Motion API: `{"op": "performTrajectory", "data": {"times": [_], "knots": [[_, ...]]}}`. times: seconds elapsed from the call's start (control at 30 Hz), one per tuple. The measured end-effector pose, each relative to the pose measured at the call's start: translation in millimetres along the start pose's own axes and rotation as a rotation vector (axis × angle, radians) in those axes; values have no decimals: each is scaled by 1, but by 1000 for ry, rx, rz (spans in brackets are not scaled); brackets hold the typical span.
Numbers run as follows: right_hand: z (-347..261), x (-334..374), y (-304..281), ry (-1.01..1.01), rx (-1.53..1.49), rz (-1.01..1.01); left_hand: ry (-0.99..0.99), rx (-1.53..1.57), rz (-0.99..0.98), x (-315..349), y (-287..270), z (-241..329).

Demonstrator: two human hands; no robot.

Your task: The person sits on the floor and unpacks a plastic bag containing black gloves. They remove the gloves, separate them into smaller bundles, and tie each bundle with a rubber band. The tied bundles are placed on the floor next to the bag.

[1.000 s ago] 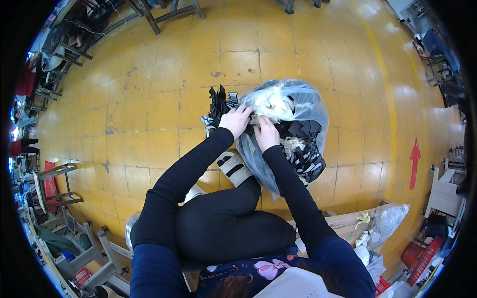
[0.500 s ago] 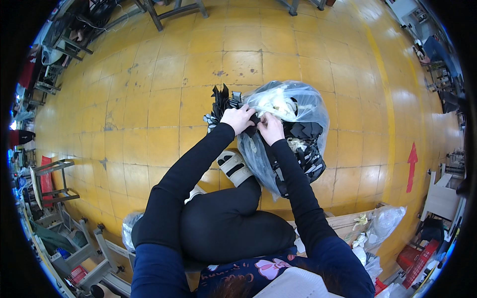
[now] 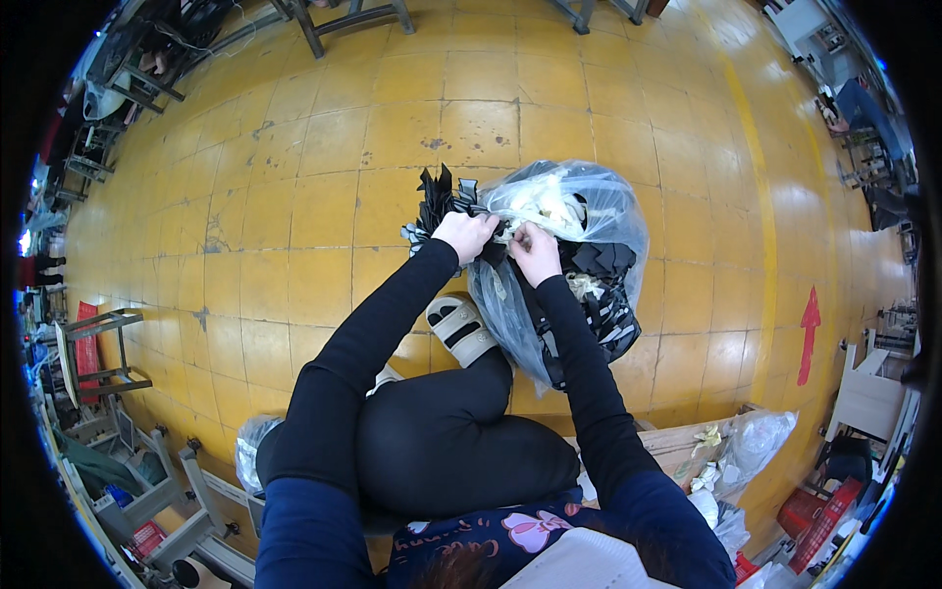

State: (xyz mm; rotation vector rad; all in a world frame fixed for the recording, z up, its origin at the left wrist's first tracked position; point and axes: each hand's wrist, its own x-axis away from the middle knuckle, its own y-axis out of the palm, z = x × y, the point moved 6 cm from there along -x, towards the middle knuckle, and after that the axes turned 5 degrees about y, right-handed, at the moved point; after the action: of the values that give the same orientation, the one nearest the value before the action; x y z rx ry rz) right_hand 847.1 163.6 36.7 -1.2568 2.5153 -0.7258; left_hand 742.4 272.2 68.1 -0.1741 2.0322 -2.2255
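Glossy yellow-ochre tiles make up the floor (image 3: pixel 294 177), their joints dark and the surface scuffed and stained in spots, with pale glare toward the right. Along that side run a painted yellow line (image 3: pixel 754 167) and, nearer the person, a red arrow (image 3: pixel 809 336) pointing away from them. Metal furniture legs (image 3: pixel 358 18) stand at the far edge, a stool (image 3: pixel 105 355) with a red panel behind it stands at the left, and benches and equipment crowd both curved margins, too small to tell apart. Beside the person's lap, at the lower right, a wooden board (image 3: pixel 677 444) lies near a small crumpled clear bag (image 3: pixel 760 437), with a red crate (image 3: pixel 826 520) further out. On the tiles ahead of the person, just beyond a beige sandal (image 3: pixel 461 331), slumps a large clear plastic bag (image 3: pixel 623 201) holding pale scraps and dark pieces. At its left edge a bundle of black strips (image 3: pixel 430 206), some patterned grey and white, spreads over the floor. Both hands meet there, close together: the left hand (image 3: pixel 466 236) is closed on the black strips, while the right hand (image 3: pixel 535 253) has its fingertips drawn together by a pale scrap (image 3: pixel 511 227); whether they grip it I cannot tell.
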Motion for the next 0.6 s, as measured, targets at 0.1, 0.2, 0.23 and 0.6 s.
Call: {"op": "performTrajectory", "data": {"times": [0.1,0.2,0.23,0.6], "knots": [[-3,-1,0,-19,17,27,-72,35,-26,0,4,-6],[-6,-3,1,-4,8,23,-76,46,-24,-1,3,-10],[-4,-4,1,42,7,5,-97,62,-41,-1,4,-12],[4,-5,2,91,-36,-18,-309,197,-76,-2,-3,-30]]}}
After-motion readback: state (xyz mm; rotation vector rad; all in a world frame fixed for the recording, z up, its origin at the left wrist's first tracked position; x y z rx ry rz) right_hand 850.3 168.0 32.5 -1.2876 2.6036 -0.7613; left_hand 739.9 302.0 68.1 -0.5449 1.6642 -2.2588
